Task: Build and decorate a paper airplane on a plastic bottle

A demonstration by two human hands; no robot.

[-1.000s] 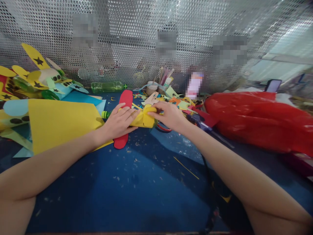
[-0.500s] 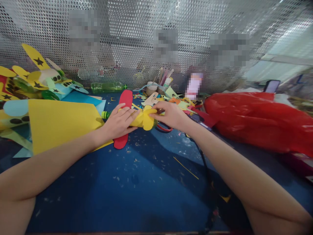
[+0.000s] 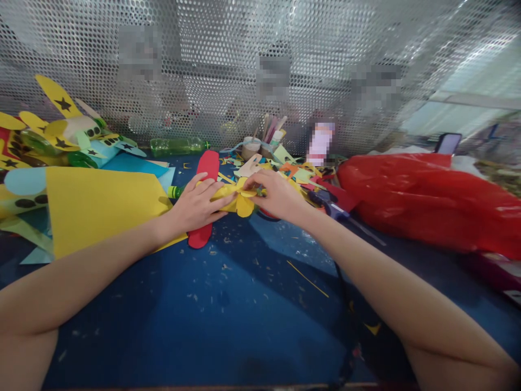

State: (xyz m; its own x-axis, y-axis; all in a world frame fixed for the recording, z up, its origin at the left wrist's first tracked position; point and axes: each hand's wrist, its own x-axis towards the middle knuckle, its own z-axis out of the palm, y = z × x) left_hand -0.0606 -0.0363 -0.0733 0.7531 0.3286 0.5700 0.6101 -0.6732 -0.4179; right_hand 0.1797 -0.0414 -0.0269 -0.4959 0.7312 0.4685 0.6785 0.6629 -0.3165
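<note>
Two bare hands met over a yellow-wrapped bottle [image 3: 231, 207], which lay on its side on the blue table [image 3: 195, 320], its green cap [image 3: 174, 191] pointing left. A red strip [image 3: 201, 236] with rounded ends ran crosswise under the left hand [image 3: 196, 203], sticking out on the far side and the near side; whether it passed over or under the bottle was hidden. Yellow flaps [image 3: 245, 206], petal-shaped, stood at the bottle's right end.

The bottle looked likely to be light and thin-walled — apt to roll or dent, so best held around its middle with an even, gentle grip. The flaps seemed soft and bendy, easily creased or torn, and better taken near their base than by their tips.

The left fingers lay nearly straight and close together across the bottle, with the thumb on the near side, so that hand was closed lightly around the body. The right hand [image 3: 279, 194] was bent at the knuckles, its thumb and forefinger almost together on a flap — a narrow pinch, though the exact contact was too small to make out. Its other fingers were partly hidden. Left of the left hand lay a yellow sheet [image 3: 101, 209]; paper scraps [image 3: 291, 169] lay beyond the right.
</note>
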